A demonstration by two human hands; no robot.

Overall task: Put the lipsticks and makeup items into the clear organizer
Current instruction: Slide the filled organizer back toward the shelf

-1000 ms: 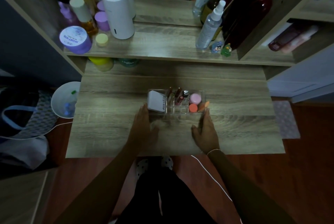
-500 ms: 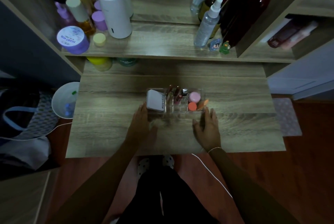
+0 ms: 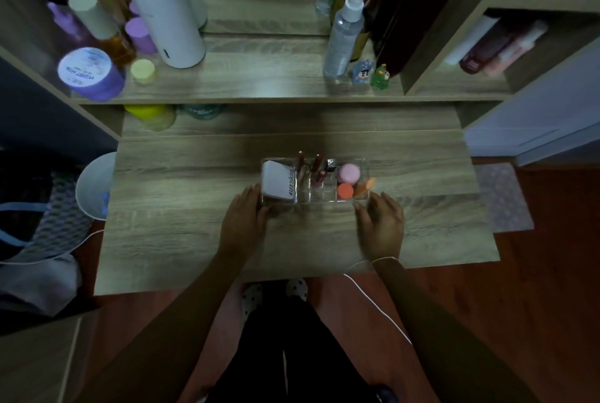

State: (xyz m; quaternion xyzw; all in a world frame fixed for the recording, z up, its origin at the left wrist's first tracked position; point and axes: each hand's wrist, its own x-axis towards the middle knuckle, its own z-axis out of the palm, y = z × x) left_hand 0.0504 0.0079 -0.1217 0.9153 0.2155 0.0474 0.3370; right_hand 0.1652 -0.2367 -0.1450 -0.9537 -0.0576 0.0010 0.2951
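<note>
At mid-frame the clear organizer [image 3: 314,182] sits on the surface [image 3: 194,240]. Left hand [image 3: 244,222] fingers, loosely spread, touch its left end; right hand [image 3: 380,224] fingers, apart, touch its right corner.

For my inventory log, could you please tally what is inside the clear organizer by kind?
White tube: 1
Lipsticks, standing: 2, at and
Pink round jar: 1
Orange round jar: 1
Orange sponge: 1
Total: 6; a small silvery item behind is too unclear to count.

White cylinder [image 3: 164,14], spray bottle [image 3: 344,32], purple jar [image 3: 89,74] on wooden shelf [image 3: 259,81]
</note>
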